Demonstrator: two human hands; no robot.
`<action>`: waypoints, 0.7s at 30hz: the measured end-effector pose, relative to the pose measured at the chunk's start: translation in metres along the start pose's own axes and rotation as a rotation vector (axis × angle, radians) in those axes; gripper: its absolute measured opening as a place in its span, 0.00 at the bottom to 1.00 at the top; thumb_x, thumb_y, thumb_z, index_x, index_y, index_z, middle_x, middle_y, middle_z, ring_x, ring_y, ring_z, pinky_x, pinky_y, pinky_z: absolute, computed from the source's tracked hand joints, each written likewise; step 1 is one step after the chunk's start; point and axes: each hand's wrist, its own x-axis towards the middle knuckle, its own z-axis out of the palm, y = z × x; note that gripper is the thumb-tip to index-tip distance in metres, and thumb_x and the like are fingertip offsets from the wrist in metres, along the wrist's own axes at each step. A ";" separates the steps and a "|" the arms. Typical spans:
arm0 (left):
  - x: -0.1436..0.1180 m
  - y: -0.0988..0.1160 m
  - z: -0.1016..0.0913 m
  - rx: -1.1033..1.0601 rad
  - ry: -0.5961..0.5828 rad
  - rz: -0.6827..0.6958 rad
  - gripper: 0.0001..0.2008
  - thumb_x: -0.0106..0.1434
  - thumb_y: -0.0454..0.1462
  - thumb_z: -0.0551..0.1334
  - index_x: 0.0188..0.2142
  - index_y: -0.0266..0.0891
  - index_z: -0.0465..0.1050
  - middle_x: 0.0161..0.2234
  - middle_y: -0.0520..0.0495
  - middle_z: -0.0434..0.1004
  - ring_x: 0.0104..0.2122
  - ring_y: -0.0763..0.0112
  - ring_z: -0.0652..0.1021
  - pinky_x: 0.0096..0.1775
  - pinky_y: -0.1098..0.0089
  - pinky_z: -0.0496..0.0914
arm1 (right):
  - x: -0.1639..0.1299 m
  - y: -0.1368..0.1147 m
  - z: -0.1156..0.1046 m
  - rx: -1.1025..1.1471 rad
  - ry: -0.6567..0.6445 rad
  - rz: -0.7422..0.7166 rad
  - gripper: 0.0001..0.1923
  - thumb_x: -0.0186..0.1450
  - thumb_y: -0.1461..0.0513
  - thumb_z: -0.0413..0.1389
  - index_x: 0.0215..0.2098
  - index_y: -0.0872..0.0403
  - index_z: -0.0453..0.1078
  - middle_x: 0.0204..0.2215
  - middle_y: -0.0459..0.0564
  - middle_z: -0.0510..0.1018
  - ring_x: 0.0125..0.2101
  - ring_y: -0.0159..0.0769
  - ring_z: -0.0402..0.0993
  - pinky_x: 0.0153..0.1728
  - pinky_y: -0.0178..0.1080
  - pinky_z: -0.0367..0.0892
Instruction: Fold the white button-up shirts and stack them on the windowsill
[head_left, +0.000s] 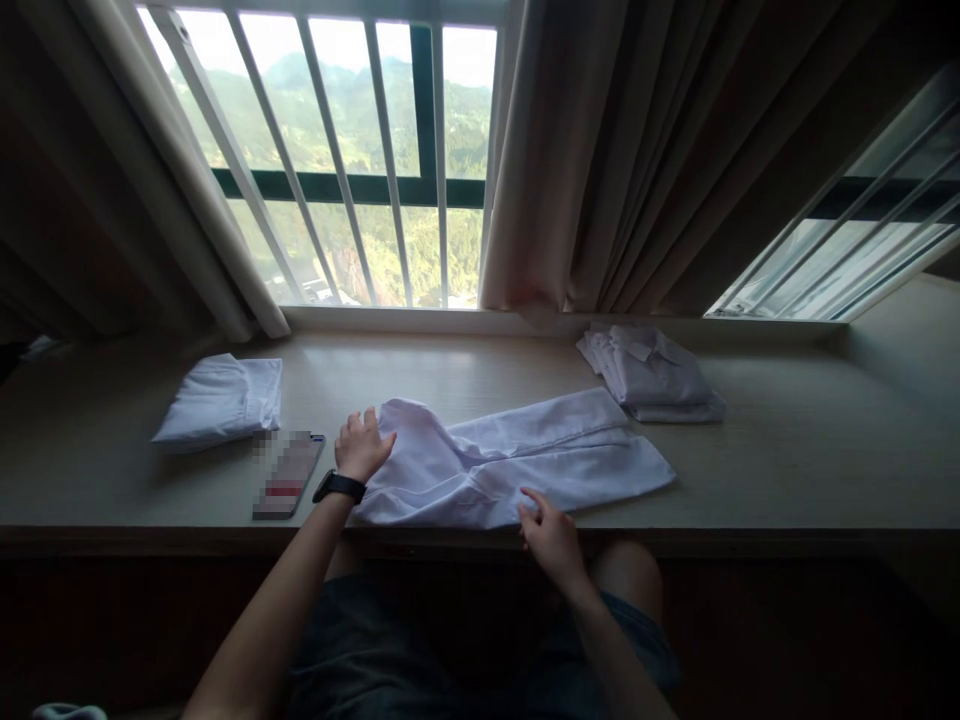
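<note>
A white garment [510, 455] lies spread on the desk in front of me, with loose wrinkles at its middle. Two long parts of it, sleeves or legs, stretch toward the right; I cannot tell which. At its left end, my left hand [364, 445], with a black watch on the wrist, rests with fingers spread at the cloth's edge. My right hand [551, 540] is at the garment's front edge, over the desk's rim. Its index finger and thumb are apart, the other fingers are loosely curled, and no cloth shows between them.
A folded white garment [221, 400] lies at the left, and a stack of folded white clothes [656, 375] at the back right. A phone [289, 478], partly blurred out, lies left of my left wrist. Behind the desk [787, 460] are a barred window [390, 185] and curtains [570, 160].
</note>
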 end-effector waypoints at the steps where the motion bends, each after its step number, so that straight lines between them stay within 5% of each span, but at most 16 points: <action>1: -0.014 -0.009 0.003 0.022 -0.045 -0.007 0.33 0.64 0.50 0.60 0.64 0.38 0.61 0.60 0.29 0.65 0.55 0.44 0.71 0.52 0.51 0.68 | 0.012 0.004 -0.014 -0.127 0.108 -0.099 0.22 0.69 0.53 0.50 0.58 0.50 0.71 0.33 0.51 0.81 0.34 0.42 0.80 0.39 0.43 0.76; 4: -0.049 -0.023 0.015 0.049 -0.168 0.037 0.28 0.66 0.49 0.57 0.64 0.48 0.64 0.63 0.35 0.63 0.55 0.45 0.72 0.51 0.50 0.69 | 0.065 0.020 -0.047 -0.391 0.211 -0.452 0.23 0.71 0.57 0.46 0.61 0.51 0.68 0.57 0.54 0.74 0.57 0.46 0.70 0.59 0.48 0.64; 7: -0.068 -0.023 0.029 0.060 -0.203 0.035 0.26 0.68 0.47 0.54 0.64 0.50 0.65 0.66 0.38 0.61 0.59 0.44 0.68 0.56 0.47 0.65 | 0.117 0.040 -0.062 -0.642 0.170 -0.543 0.27 0.72 0.55 0.46 0.67 0.48 0.60 0.69 0.49 0.58 0.68 0.49 0.50 0.66 0.56 0.50; 12: -0.073 -0.019 0.046 0.083 -0.170 0.021 0.27 0.70 0.44 0.50 0.66 0.43 0.63 0.67 0.38 0.59 0.65 0.42 0.60 0.63 0.48 0.55 | 0.144 0.074 -0.059 -0.830 0.060 -0.375 0.27 0.74 0.49 0.41 0.69 0.42 0.55 0.70 0.45 0.56 0.69 0.47 0.47 0.67 0.58 0.43; 21: -0.059 -0.009 0.040 0.205 -0.221 -0.061 0.31 0.68 0.47 0.52 0.64 0.29 0.64 0.64 0.25 0.61 0.63 0.34 0.62 0.60 0.47 0.59 | 0.112 0.110 -0.072 -0.848 0.245 0.005 0.31 0.73 0.45 0.31 0.72 0.39 0.48 0.72 0.45 0.47 0.71 0.50 0.38 0.64 0.67 0.41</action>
